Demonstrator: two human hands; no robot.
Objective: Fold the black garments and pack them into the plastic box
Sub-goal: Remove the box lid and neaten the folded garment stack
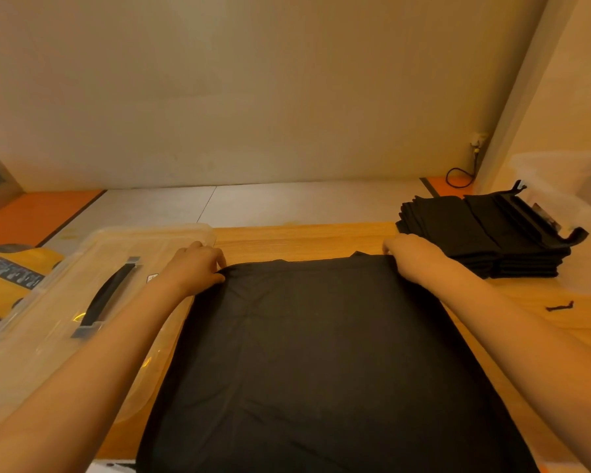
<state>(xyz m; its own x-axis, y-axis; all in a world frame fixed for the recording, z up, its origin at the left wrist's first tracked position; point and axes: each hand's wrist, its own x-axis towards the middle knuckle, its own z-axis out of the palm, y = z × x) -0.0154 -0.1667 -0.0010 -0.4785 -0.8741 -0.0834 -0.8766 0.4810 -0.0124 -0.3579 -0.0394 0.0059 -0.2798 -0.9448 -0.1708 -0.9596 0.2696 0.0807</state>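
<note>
my left hand (pixel 198 266) pinches the far left corner of the black garment (pixel 321 353), fingers curled down and closed on the cloth at about 11 o'clock from the middle of the spread. my right hand (pixel 411 256) does the same at the far right corner, about 1 o'clock, fingertips shut on the top edge. the garment lies flat on the wooden table (pixel 304 238), running from my hands back toward me to 6 o'clock, where it hangs past the near edge.

i judge this is a fold about to start. to do it well i should keep both corners level, hold the top edge taut between my hands, and bring it toward me in one even pull so the sides line up and no crease gets trapped in the middle.

the clear plastic box (pixel 48 336), its lid with a black handle (pixel 108 295), sits at 9 o'clock, just beside the garment and under my left forearm. a stack of folded black garments (pixel 485 230) rests at 2 o'clock, just beyond my right hand.
</note>
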